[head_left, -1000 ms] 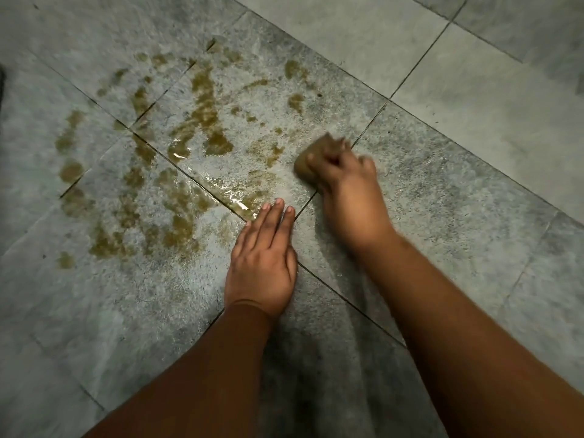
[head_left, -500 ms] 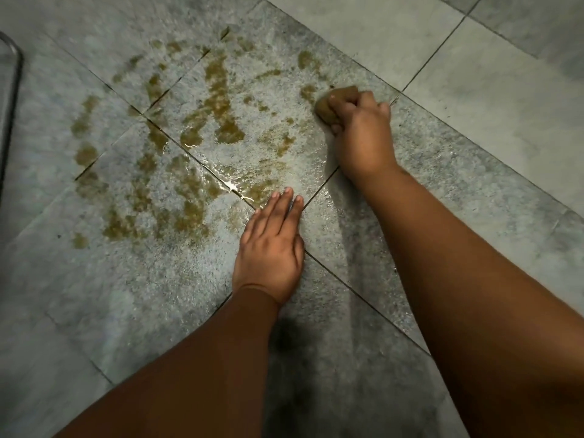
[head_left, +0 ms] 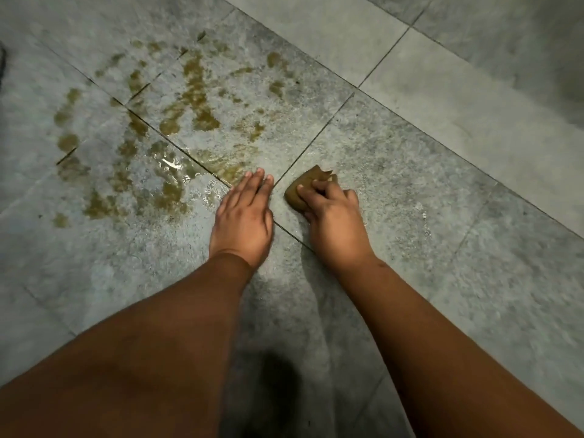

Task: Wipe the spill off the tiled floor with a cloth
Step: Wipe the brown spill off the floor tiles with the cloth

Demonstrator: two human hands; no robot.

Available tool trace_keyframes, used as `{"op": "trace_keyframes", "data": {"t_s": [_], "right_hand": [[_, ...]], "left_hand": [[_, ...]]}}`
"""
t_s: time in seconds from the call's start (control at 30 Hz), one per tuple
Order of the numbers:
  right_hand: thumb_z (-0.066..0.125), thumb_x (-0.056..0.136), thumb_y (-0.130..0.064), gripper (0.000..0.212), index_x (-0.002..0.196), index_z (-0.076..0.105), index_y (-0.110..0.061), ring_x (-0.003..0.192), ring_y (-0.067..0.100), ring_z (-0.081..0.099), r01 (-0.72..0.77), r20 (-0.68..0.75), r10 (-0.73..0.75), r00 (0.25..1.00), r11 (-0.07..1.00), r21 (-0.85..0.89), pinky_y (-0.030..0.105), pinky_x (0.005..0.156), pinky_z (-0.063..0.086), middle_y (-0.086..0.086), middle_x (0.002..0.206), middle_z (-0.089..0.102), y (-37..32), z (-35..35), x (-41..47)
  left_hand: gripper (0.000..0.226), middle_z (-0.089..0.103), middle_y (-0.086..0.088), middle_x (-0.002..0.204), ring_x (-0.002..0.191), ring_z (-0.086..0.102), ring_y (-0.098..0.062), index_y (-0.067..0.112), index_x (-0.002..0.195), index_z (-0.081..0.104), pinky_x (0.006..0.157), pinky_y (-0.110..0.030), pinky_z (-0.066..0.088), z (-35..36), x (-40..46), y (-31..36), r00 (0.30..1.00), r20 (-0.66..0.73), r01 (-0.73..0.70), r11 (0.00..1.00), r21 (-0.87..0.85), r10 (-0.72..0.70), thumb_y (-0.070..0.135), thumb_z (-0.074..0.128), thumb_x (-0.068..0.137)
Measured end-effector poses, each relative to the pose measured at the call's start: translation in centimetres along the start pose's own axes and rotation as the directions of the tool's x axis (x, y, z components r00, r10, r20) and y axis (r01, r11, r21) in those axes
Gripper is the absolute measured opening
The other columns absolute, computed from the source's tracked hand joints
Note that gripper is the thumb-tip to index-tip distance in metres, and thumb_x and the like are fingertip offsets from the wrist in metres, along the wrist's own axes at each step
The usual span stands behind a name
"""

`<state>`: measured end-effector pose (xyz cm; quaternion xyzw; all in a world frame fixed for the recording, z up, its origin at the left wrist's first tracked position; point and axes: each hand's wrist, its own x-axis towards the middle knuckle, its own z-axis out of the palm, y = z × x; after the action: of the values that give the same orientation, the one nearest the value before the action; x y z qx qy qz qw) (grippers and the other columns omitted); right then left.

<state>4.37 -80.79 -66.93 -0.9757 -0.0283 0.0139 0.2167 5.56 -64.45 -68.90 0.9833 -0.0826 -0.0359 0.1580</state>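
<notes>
Brown cloth (head_left: 305, 188) under right hand (head_left: 335, 219)

Tiled floor (head_left: 426, 99) — brown spill (head_left: 189, 99), cloth (head_left: 300, 188)

Left hand (head_left: 243, 216) blocks the cloth's (head_left: 305, 188) path toward the spill (head_left: 186, 102).

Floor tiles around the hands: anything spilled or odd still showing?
Yes. Brownish spill still blotches the wet tiles left of and beyond the left hand, untouched. The right hand presses the cloth on a tile showing no blotches.
</notes>
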Motion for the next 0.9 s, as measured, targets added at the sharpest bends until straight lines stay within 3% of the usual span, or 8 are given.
{"op": "trace_keyframes", "data": {"t_s": [0.2,0.3,0.37,0.43,0.57,0.67,0.8,0.9], "right_hand": [[0.057,0.091,-0.016,0.040,0.130,0.059,-0.027,0.115,0.027,0.047,-0.051,0.178,0.026,0.984,0.989,0.137,0.020,0.087,0.029,0.002,0.133,0.051,-0.8,-1.6,-4.8],[0.061,0.091,-0.015,0.034,0.125,0.064,-0.022,0.095,0.004,0.054,-0.228,0.333,0.091,0.939,0.887,0.402,-0.005,0.068,0.033,-0.011,0.108,0.059,-1.4,-5.7,-4.4],[0.059,0.092,-0.013,0.034,0.125,0.063,-0.020,0.078,0.005,0.058,-0.354,0.402,0.153,0.903,0.796,0.491,0.002,0.054,0.039,-0.010,0.098,0.063,-2.2,-8.7,-2.9],[0.059,0.092,-0.011,0.033,0.124,0.062,-0.021,0.076,0.015,0.061,-0.454,0.450,0.216,0.867,0.714,0.533,0.020,0.061,0.051,0.002,0.099,0.067,-3.6,-11.3,-0.4],[0.062,0.089,-0.007,0.036,0.124,0.061,-0.018,0.078,0.021,0.059,-0.537,0.560,0.197,0.805,0.643,0.546,0.031,0.067,0.049,0.012,0.106,0.064,-8.0,-15.4,5.6],[0.063,0.090,-0.010,0.036,0.125,0.058,-0.015,0.084,0.021,0.056,-0.492,0.514,0.195,0.836,0.682,0.542,0.033,0.072,0.047,0.012,0.111,0.060,-11.5,-17.0,8.1],[0.066,0.089,-0.018,0.040,0.129,0.059,-0.016,0.106,0.029,0.060,-0.400,0.431,0.242,0.869,0.857,0.325,0.045,0.094,0.052,0.011,0.120,0.061,-14.6,-15.5,9.2],[0.063,0.092,-0.016,0.038,0.130,0.057,-0.015,0.094,0.024,0.062,-0.357,0.367,0.204,0.908,0.834,0.420,0.031,0.078,0.053,0.010,0.115,0.062,-15.1,-12.9,9.7]], "left_hand": [[0.053,0.017,0.001,0.161,0.148,0.015,-0.020,0.023,0.152,0.026,0.118,-0.034,0.008,-1.0,-0.4,0.7,0.998,0.060,0.007,1.000,0.012,-0.008,0.022,0.036,0.100],[0.049,0.024,-0.004,0.159,0.144,0.023,-0.026,0.021,0.150,0.031,0.116,-0.042,0.018,-4.0,0.0,0.7,0.996,0.074,-0.060,0.996,0.067,0.055,0.025,0.037,0.101],[0.046,0.030,-0.007,0.155,0.140,0.029,-0.029,0.018,0.145,0.040,0.112,-0.045,0.025,-7.4,1.3,0.1,0.990,0.094,-0.117,0.982,0.146,0.104,0.028,0.038,0.100],[0.043,0.035,-0.010,0.151,0.137,0.031,-0.030,0.015,0.139,0.046,0.109,-0.046,0.029,-11.4,3.0,-1.1,0.990,0.127,-0.093,0.974,0.208,0.068,0.030,0.038,0.099],[0.042,0.040,-0.014,0.141,0.132,0.032,-0.031,0.013,0.134,0.051,0.102,-0.045,0.034,-18.0,3.6,-2.9,0.977,0.123,0.146,0.964,0.222,-0.176,0.031,0.039,0.097],[0.044,0.034,-0.013,0.145,0.134,0.028,-0.030,0.011,0.136,0.047,0.101,-0.044,0.033,-19.0,0.2,-2.7,0.944,0.137,0.272,0.943,0.194,-0.300,0.028,0.040,0.096],[0.044,0.034,-0.013,0.146,0.134,0.030,-0.030,0.012,0.137,0.046,0.102,-0.044,0.032,-18.2,-3.1,-5.0,0.922,0.155,0.327,0.927,0.183,-0.356,0.025,0.042,0.095],[0.047,0.036,-0.012,0.145,0.132,0.032,-0.030,0.012,0.139,0.043,0.103,-0.045,0.032,-18.9,-2.1,-8.0,0.920,0.106,0.362,0.921,0.142,-0.378,0.028,0.045,0.095]]}}
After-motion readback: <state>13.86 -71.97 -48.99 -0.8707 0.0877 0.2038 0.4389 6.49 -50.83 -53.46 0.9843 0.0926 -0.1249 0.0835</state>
